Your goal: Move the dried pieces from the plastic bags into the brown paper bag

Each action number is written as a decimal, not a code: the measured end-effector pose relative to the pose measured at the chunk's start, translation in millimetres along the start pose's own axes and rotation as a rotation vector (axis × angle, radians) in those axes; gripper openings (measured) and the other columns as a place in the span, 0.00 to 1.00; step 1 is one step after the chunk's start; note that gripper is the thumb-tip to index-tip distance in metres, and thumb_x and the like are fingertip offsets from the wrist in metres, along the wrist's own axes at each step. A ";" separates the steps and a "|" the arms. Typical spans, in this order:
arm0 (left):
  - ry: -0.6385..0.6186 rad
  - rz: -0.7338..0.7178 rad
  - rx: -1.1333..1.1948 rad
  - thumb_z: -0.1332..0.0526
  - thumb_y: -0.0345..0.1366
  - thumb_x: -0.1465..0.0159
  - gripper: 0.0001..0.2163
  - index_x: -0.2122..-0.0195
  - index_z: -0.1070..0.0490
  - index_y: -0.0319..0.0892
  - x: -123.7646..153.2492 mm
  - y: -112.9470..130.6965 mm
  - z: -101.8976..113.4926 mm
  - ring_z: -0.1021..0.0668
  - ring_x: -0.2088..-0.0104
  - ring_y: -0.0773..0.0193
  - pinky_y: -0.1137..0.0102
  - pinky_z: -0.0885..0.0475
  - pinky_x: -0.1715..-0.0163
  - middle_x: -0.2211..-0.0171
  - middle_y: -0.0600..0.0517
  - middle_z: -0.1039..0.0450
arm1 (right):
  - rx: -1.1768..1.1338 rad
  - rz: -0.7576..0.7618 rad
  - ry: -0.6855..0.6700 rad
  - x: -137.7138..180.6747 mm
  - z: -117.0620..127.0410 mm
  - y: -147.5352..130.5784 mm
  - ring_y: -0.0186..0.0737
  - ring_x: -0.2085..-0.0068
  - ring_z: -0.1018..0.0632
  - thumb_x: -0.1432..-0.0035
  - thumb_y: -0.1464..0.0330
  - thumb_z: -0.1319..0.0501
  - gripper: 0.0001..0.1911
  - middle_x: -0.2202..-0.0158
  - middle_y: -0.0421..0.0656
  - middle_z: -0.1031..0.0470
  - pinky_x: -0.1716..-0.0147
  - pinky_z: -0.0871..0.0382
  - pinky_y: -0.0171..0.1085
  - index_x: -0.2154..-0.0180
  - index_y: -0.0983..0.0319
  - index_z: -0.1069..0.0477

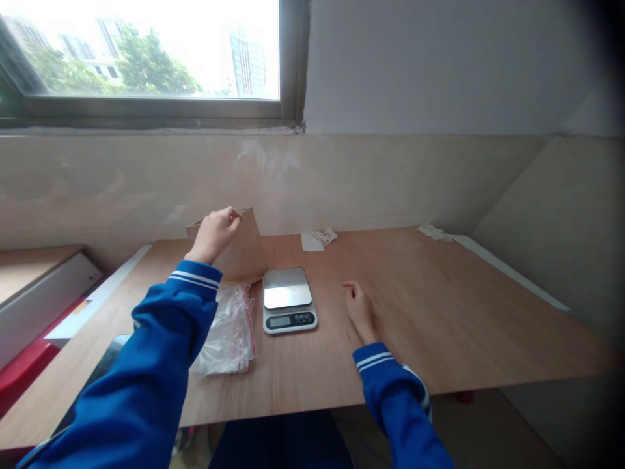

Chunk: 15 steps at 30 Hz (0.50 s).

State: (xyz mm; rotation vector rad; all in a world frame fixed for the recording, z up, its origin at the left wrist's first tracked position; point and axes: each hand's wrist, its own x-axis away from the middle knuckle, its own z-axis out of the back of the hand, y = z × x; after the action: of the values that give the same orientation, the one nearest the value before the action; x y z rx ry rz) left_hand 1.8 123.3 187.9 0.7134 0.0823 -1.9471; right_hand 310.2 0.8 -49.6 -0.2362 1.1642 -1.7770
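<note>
My left hand [217, 233] is raised over a brown paper bag [247, 251] standing upright near the wall. Its fingers are bent and closed together; whatever they may hold is hidden. To the right of the bag, a kitchen scale [287, 288] with a silver plate and a dark display panel lies flat, its plate bare. A pile of clear zip bags [229, 339] with red seal lines rests left of the scale, partly behind my left sleeve. On the tabletop, right of the scale and apart from it, my right hand [359, 306] rests with fingers loosely curled, nothing visible in them.
The wooden table [439, 319] reaches to the wall under a window [146, 58]. Crumpled white tissue [325, 236] and a white card [311, 243] lie at its back edge, with another crumpled white piece [434, 232] farther right. A dark flat device [110, 355] is partly under my left arm.
</note>
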 end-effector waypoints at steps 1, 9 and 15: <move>-0.015 -0.003 -0.009 0.48 0.36 0.38 0.11 0.62 0.28 0.40 1.6 -0.1 -2.6 0.25 0.60 0.56 0.63 0.34 0.55 0.63 0.45 0.24 | -0.009 0.002 -0.002 -0.2 -0.2 1.0 0.42 0.66 0.25 0.44 0.66 0.54 0.18 0.62 0.48 0.24 0.68 0.35 0.36 0.60 0.64 0.29; 0.067 0.099 -0.051 0.51 0.36 0.37 0.15 0.57 0.31 0.33 -0.6 -0.1 2.7 0.23 0.59 0.54 0.64 0.32 0.57 0.62 0.39 0.24 | -0.012 -0.020 -0.019 0.0 -1.3 3.9 0.42 0.69 0.26 0.44 0.64 0.54 0.18 0.64 0.47 0.24 0.70 0.37 0.36 0.60 0.64 0.29; -0.165 0.205 -0.135 0.47 0.34 0.41 0.13 0.65 0.24 0.35 -19.0 3.1 15.3 0.23 0.61 0.52 0.65 0.31 0.60 0.63 0.38 0.23 | -0.039 -0.035 -0.026 0.1 -1.4 5.7 0.41 0.71 0.27 0.45 0.65 0.53 0.18 0.67 0.46 0.25 0.71 0.38 0.35 0.61 0.64 0.29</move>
State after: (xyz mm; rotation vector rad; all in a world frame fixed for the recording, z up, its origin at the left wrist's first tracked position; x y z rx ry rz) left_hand 3.5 131.6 211.0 0.4522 0.0373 -1.7773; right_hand 312.7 1.1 -54.8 -0.3035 1.1837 -1.7784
